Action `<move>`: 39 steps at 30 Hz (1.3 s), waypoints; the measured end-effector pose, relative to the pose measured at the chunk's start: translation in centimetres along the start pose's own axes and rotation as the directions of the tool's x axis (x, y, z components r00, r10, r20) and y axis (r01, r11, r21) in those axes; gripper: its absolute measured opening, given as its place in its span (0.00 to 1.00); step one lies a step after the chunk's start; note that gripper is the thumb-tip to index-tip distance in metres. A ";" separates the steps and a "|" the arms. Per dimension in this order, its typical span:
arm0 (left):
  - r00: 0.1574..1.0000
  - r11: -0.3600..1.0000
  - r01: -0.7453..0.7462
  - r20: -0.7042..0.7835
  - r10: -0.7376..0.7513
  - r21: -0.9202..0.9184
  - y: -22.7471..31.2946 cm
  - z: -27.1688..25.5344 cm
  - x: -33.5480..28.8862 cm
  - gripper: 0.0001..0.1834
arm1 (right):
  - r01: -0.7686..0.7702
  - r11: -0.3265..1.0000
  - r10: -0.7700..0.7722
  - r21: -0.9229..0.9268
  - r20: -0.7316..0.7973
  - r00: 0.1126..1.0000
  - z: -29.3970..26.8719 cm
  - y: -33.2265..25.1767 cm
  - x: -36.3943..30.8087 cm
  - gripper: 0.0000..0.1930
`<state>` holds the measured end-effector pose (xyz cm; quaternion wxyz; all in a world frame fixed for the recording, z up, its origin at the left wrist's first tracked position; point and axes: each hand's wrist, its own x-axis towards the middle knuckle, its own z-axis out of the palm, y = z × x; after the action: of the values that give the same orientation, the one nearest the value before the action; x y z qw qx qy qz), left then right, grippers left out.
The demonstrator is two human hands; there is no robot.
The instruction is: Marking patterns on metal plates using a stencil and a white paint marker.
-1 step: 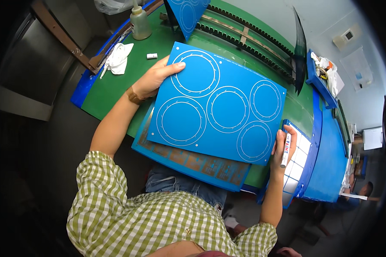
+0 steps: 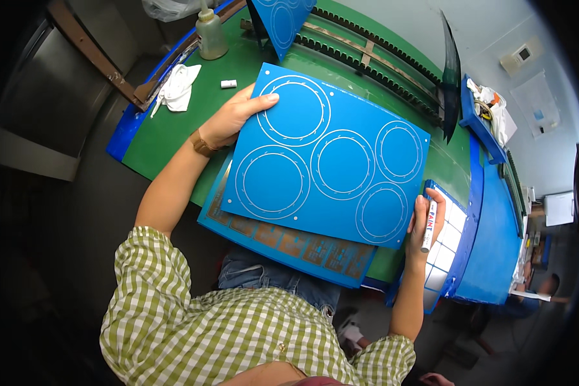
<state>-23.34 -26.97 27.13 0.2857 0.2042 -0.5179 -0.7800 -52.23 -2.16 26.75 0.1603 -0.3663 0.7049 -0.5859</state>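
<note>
A flat blue panel [image 2: 343, 164] with several white double rings is held tilted over the green table. My left hand [image 2: 235, 116] grips its upper left edge, thumb on top and fingers hidden underneath. At the lower right corner my right hand [image 2: 427, 219] supports the panel with its fingers. That same hand also has a white marker pen [image 2: 429, 226] with a grey end tucked in it. Partly covered by the panel, another blue board [image 2: 315, 252] with copper-coloured rectangles lies at the table's near edge.
Toothed black racks [image 2: 366, 71] run along the back, with another ringed blue panel [image 2: 278, 22] standing there. A squeeze bottle [image 2: 211, 38], white cloth [image 2: 177, 88] and small white cap [image 2: 228, 83] lie left. Beside my right hand is a white-gridded board [image 2: 449, 238]. Another person [image 2: 533, 296] is far right.
My hands, the panel and the marker pen stay practically still. A foot below the table has shifted slightly.
</note>
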 end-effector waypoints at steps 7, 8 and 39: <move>0.999 0.967 0.034 0.017 -0.030 -0.251 -0.2 -0.6 0.3 0.26 | -0.007 0.999 0.007 0.036 -0.001 1.000 0.0 0.4 -0.2 0.10; 0.999 0.960 0.031 0.049 -0.018 -0.277 -0.2 -0.7 0.3 0.26 | -0.013 0.999 0.013 0.032 -0.009 1.000 0.0 0.4 -0.3 0.10; 0.994 0.953 0.098 0.070 -0.081 -0.287 -0.7 -0.2 1.1 0.24 | 0.665 0.740 -0.650 -0.101 0.147 0.745 -0.9 0.1 -1.4 0.18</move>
<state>-24.19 -27.65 26.39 0.2618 0.1607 -0.3962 -0.8653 -51.88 -0.51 26.58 -0.0488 -0.6318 0.5621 -0.5315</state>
